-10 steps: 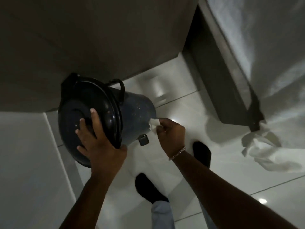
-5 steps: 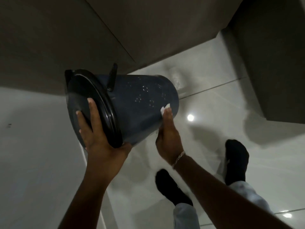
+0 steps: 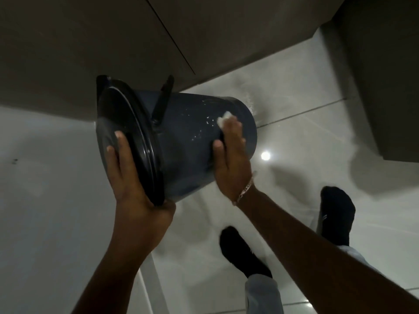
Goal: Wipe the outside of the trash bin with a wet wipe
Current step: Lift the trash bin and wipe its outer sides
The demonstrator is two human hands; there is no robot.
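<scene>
A dark blue trash bin [image 3: 188, 141] with a black lid [image 3: 127, 132] is held tilted on its side above the floor, lid end toward me. My left hand [image 3: 133, 184] grips the lid's lower rim, fingers spread flat on the lid. My right hand [image 3: 231, 159] presses a white wet wipe [image 3: 223, 120] flat against the bin's side near its base; only a corner of the wipe shows past my fingertips. Pale specks dot the bin's side. A black handle [image 3: 162, 103] sticks up behind the lid.
Glossy white tiled floor [image 3: 294, 137] lies below, with my two feet in black socks [image 3: 244, 250] at the lower right. Dark cabinet fronts [image 3: 113, 41] run across the top, and a dark unit [image 3: 390, 87] stands at the right. A white surface [image 3: 45, 200] fills the left.
The bin has rotated, so more of its side faces me and the foot pedal is out of sight. My right hand slid with the wipe farther up the bin's side.
</scene>
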